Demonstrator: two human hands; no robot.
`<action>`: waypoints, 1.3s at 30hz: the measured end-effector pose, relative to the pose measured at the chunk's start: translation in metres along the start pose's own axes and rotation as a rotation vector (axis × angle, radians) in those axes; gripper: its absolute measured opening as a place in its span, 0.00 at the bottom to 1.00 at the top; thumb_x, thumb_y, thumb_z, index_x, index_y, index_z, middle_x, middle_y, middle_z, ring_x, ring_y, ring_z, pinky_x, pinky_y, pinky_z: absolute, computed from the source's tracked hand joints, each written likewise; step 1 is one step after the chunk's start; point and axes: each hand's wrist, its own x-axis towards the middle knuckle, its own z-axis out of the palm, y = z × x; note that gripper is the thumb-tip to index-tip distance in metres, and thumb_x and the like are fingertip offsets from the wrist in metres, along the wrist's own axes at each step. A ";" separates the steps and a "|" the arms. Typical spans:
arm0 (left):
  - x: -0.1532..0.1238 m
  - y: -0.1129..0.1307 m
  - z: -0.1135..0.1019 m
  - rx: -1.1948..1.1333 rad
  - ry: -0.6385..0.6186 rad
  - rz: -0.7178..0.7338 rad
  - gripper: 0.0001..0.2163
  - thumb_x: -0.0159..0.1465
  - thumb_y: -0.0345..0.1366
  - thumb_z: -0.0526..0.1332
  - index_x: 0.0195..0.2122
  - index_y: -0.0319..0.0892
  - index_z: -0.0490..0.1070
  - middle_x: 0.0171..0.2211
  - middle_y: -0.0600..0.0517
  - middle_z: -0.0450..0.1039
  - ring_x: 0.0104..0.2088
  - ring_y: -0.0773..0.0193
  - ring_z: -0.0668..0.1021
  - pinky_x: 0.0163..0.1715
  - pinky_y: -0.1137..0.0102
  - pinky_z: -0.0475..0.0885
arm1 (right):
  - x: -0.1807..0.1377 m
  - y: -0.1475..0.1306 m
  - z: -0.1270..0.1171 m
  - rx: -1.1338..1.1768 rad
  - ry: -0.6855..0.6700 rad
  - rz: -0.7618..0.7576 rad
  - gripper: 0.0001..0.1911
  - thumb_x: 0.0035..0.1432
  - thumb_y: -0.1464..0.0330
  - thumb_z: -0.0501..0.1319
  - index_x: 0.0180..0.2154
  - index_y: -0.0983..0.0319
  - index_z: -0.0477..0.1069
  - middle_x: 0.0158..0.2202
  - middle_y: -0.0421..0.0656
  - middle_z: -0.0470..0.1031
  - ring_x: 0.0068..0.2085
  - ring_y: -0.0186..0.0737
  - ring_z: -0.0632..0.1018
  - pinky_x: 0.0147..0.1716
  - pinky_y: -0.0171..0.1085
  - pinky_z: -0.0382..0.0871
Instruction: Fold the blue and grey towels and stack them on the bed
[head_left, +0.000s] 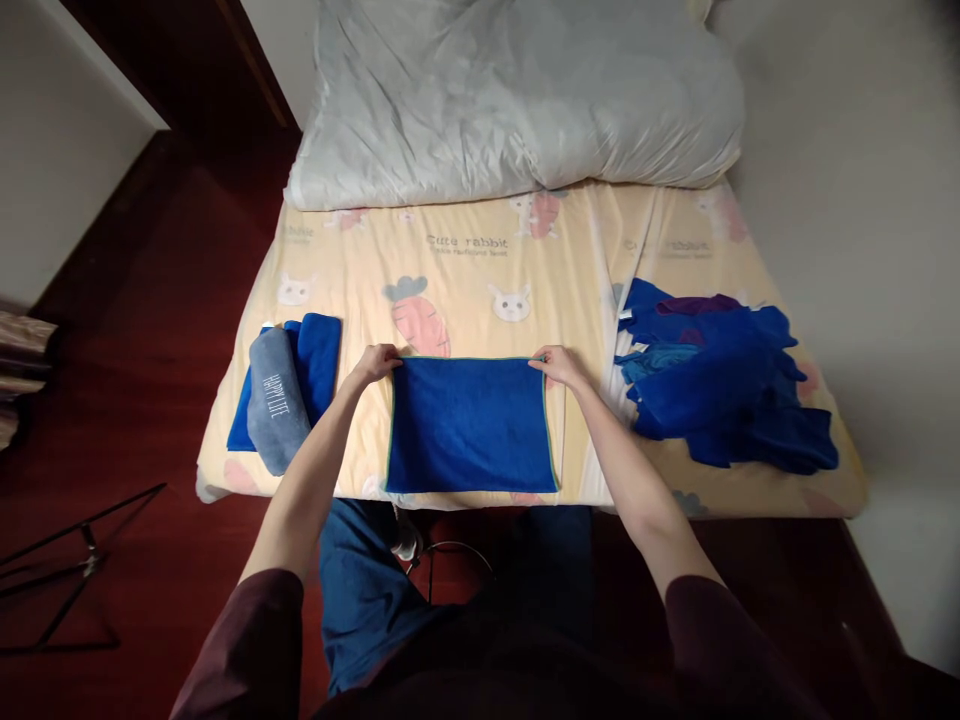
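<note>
A blue towel [470,425] with a green edge lies flat on the yellow cartoon-print bed sheet [465,270], near the bed's front edge. My left hand [377,361] pinches its far left corner. At the far right corner my right hand [557,366] is closed on the cloth in the same way. Both arms reach forward over the bed's edge.
Left of the towel sit folded blue towels [319,360] with a rolled grey one [275,398] on top. A loose heap of blue cloths [724,375] lies at the right. A grey duvet [517,95] covers the bed's far end. A black stand [67,560] rests on the dark red floor.
</note>
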 end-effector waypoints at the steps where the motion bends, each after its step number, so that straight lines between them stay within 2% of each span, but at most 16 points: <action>1: 0.002 0.000 -0.002 -0.016 0.024 -0.006 0.06 0.57 0.36 0.67 0.35 0.42 0.80 0.32 0.49 0.82 0.39 0.55 0.82 0.45 0.67 0.76 | 0.004 0.000 -0.001 0.005 0.038 -0.022 0.15 0.52 0.59 0.74 0.34 0.64 0.78 0.21 0.39 0.74 0.21 0.35 0.73 0.24 0.33 0.66; 3: 0.007 0.001 -0.004 -0.054 0.090 -0.030 0.06 0.59 0.35 0.67 0.37 0.41 0.79 0.34 0.48 0.82 0.38 0.56 0.82 0.45 0.67 0.76 | 0.012 -0.001 -0.003 -0.011 0.129 -0.052 0.15 0.53 0.59 0.72 0.34 0.64 0.79 0.23 0.40 0.75 0.24 0.37 0.73 0.28 0.35 0.68; 6: 0.013 0.009 -0.001 -0.089 0.224 -0.073 0.10 0.64 0.33 0.64 0.45 0.38 0.77 0.39 0.45 0.83 0.40 0.56 0.82 0.47 0.65 0.76 | 0.017 -0.008 0.001 -0.102 0.263 -0.070 0.13 0.60 0.62 0.66 0.40 0.66 0.80 0.29 0.46 0.78 0.31 0.43 0.77 0.36 0.40 0.73; 9: 0.008 0.029 0.018 0.008 0.374 -0.073 0.15 0.70 0.32 0.57 0.56 0.34 0.72 0.51 0.36 0.79 0.54 0.49 0.78 0.58 0.56 0.71 | 0.001 -0.026 0.023 -0.295 0.395 -0.174 0.18 0.67 0.66 0.58 0.51 0.68 0.78 0.46 0.57 0.80 0.50 0.54 0.78 0.53 0.49 0.71; 11: -0.004 0.049 0.041 0.076 0.402 0.019 0.19 0.72 0.33 0.54 0.63 0.34 0.68 0.63 0.34 0.70 0.66 0.45 0.68 0.66 0.50 0.62 | -0.020 -0.045 0.052 -0.414 0.451 -0.298 0.23 0.71 0.67 0.53 0.61 0.68 0.73 0.62 0.59 0.73 0.64 0.58 0.69 0.63 0.55 0.62; 14: -0.026 0.078 0.081 0.111 0.292 0.239 0.24 0.73 0.40 0.53 0.69 0.37 0.64 0.73 0.39 0.56 0.74 0.45 0.57 0.73 0.50 0.51 | -0.052 -0.071 0.104 -0.498 0.314 -0.486 0.27 0.74 0.63 0.48 0.69 0.65 0.64 0.73 0.52 0.58 0.73 0.55 0.57 0.71 0.55 0.50; 17: -0.040 0.083 0.108 0.113 0.231 0.245 0.29 0.73 0.45 0.52 0.71 0.37 0.61 0.75 0.41 0.51 0.76 0.45 0.50 0.75 0.49 0.44 | -0.065 -0.074 0.135 -0.509 0.148 -0.547 0.31 0.75 0.57 0.47 0.71 0.65 0.60 0.76 0.50 0.53 0.76 0.51 0.52 0.74 0.53 0.43; 19: -0.040 0.071 0.110 0.094 0.272 0.152 0.31 0.73 0.47 0.51 0.73 0.36 0.58 0.76 0.41 0.48 0.76 0.46 0.47 0.75 0.48 0.42 | -0.060 -0.059 0.131 -0.490 0.172 -0.475 0.34 0.75 0.55 0.46 0.73 0.68 0.56 0.76 0.52 0.50 0.76 0.51 0.51 0.74 0.54 0.40; 22: -0.030 0.043 0.098 0.059 0.324 0.060 0.33 0.73 0.49 0.50 0.74 0.34 0.54 0.76 0.40 0.45 0.77 0.48 0.46 0.75 0.49 0.40 | -0.042 -0.025 0.097 -0.457 0.291 -0.324 0.37 0.75 0.56 0.43 0.74 0.73 0.50 0.76 0.57 0.48 0.77 0.52 0.49 0.74 0.56 0.39; 25: -0.020 0.034 0.087 0.040 0.315 0.054 0.34 0.72 0.48 0.51 0.74 0.32 0.52 0.76 0.38 0.44 0.77 0.49 0.46 0.75 0.49 0.37 | -0.033 -0.014 0.070 -0.483 0.294 -0.276 0.35 0.76 0.59 0.42 0.73 0.75 0.49 0.76 0.58 0.48 0.77 0.51 0.49 0.74 0.58 0.36; 27: -0.023 0.049 0.089 0.036 0.329 0.057 0.34 0.72 0.46 0.51 0.74 0.29 0.52 0.76 0.37 0.44 0.77 0.49 0.44 0.75 0.49 0.34 | -0.041 -0.027 0.076 -0.515 0.312 -0.270 0.34 0.76 0.62 0.43 0.73 0.77 0.50 0.76 0.59 0.48 0.77 0.54 0.47 0.74 0.61 0.32; 29: -0.039 0.073 0.100 0.049 0.327 0.108 0.33 0.73 0.44 0.50 0.73 0.26 0.52 0.76 0.36 0.42 0.77 0.49 0.42 0.75 0.50 0.32 | -0.061 -0.049 0.102 -0.537 0.337 -0.318 0.34 0.75 0.63 0.43 0.73 0.77 0.50 0.76 0.58 0.46 0.77 0.55 0.44 0.74 0.61 0.28; 31: -0.063 0.096 0.117 0.081 0.276 0.207 0.31 0.73 0.42 0.48 0.74 0.28 0.52 0.76 0.38 0.42 0.77 0.51 0.42 0.76 0.52 0.33 | -0.088 -0.066 0.135 -0.545 0.281 -0.436 0.33 0.75 0.63 0.43 0.74 0.73 0.51 0.77 0.53 0.47 0.77 0.50 0.43 0.75 0.56 0.29; 33: -0.089 0.104 0.131 0.108 0.197 0.278 0.29 0.74 0.40 0.46 0.74 0.33 0.53 0.76 0.43 0.45 0.77 0.54 0.45 0.76 0.53 0.37 | -0.115 -0.066 0.156 -0.542 0.168 -0.529 0.32 0.76 0.63 0.41 0.74 0.69 0.52 0.76 0.49 0.49 0.77 0.45 0.47 0.76 0.52 0.34; 35: -0.110 0.093 0.132 0.110 0.172 0.263 0.29 0.74 0.40 0.45 0.74 0.37 0.55 0.76 0.45 0.46 0.76 0.54 0.47 0.76 0.53 0.40 | -0.132 -0.048 0.152 -0.535 0.139 -0.513 0.32 0.76 0.62 0.41 0.75 0.68 0.51 0.76 0.49 0.50 0.77 0.44 0.50 0.75 0.52 0.38; 39: -0.127 0.056 0.108 0.063 0.212 0.169 0.30 0.73 0.42 0.48 0.74 0.36 0.55 0.76 0.42 0.47 0.76 0.51 0.48 0.76 0.50 0.42 | -0.137 -0.006 0.103 -0.514 0.233 -0.365 0.33 0.76 0.60 0.40 0.75 0.70 0.48 0.76 0.52 0.49 0.77 0.48 0.50 0.75 0.55 0.38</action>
